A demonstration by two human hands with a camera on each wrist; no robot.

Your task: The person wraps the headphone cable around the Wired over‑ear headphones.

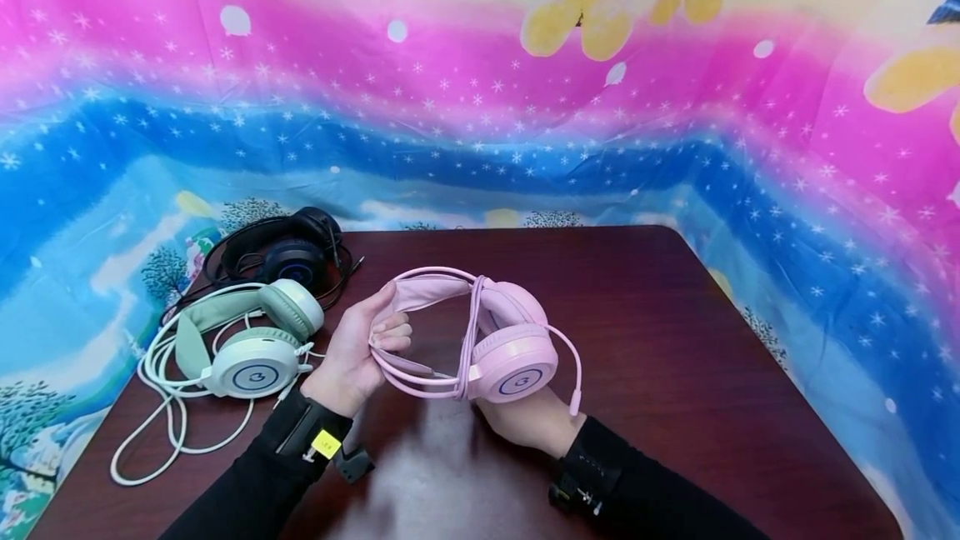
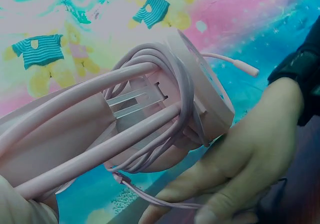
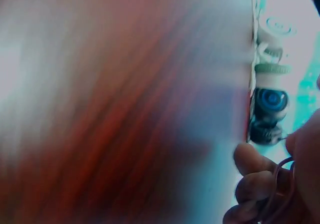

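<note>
A pink headset [image 1: 517,361] is held up over the table, its ear cups to the right and its mic boom [image 1: 577,373] sticking out beyond them. My left hand [image 1: 358,348] grips the headband at its left end, fingers curled round it. Several turns of pink cable [image 2: 182,83] wrap the headband arms close to the ear cups. Below the cups is my right hand [image 1: 528,423], partly hidden by them in the head view. In the right wrist view, loose pink cable runs through the curled fingers [image 3: 252,186] of this hand.
A white and green headset [image 1: 258,365] lies on the table's left side, its white cable looped toward the front. Behind it sits a black headset [image 1: 296,261] with its cable. The dark red wooden table [image 1: 675,373] is bordered by a printed cloth [image 1: 480,98].
</note>
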